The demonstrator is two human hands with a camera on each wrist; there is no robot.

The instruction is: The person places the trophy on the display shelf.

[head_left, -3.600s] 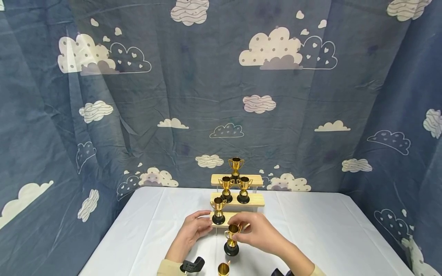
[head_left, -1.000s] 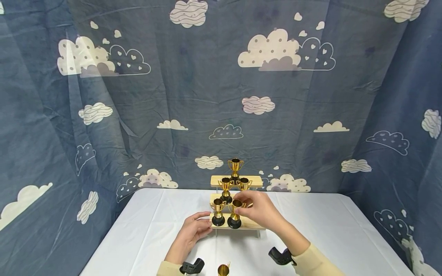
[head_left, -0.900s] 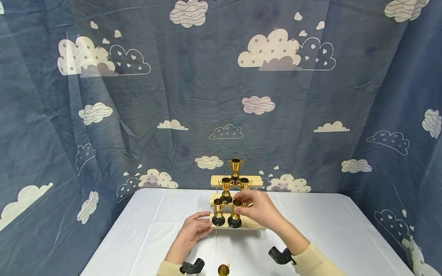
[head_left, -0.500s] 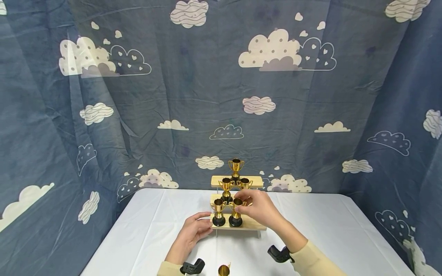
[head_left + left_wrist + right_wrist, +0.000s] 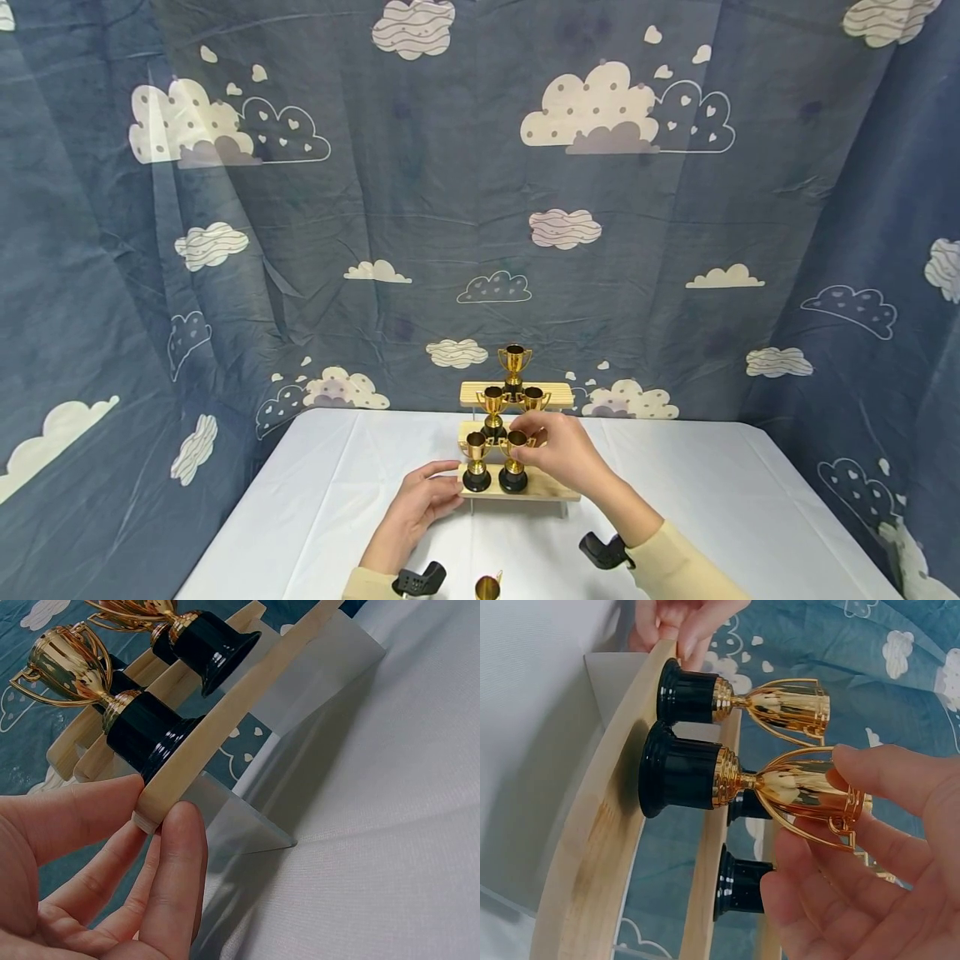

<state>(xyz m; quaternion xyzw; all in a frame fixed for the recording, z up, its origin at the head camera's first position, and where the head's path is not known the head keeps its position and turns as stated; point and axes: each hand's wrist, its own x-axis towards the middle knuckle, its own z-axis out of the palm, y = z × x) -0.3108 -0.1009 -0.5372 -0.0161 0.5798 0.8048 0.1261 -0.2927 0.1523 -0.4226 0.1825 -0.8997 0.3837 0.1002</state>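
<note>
My right hand [image 5: 558,450] pinches the cup of a small gold trophy [image 5: 686,774] between thumb and fingers. The trophy is upright, its black base at the lowest board of a three-step wooden display stand [image 5: 551,487]. Close to its left, a second trophy [image 5: 476,462] stands on the same board. With thumb and fingertips, my left hand [image 5: 423,500] pinches the left end of that lowest board, seen closely in the left wrist view. Behind, two trophies stand on the middle step, the left one [image 5: 492,408] plainer to see; my right hand partly hides the other [image 5: 534,400].
One trophy [image 5: 514,362] tops the highest step. Another gold cup [image 5: 487,587] stands at the bottom edge of the head view, mostly cut off. White cloth [image 5: 337,467] covers the table, and a blue cloud-print curtain [image 5: 420,192] hangs behind and at the sides.
Since the earliest frame my right hand has carried its trophy from before the stand up to the lowest step, beside the other one. During the last second both hands stay almost still.
</note>
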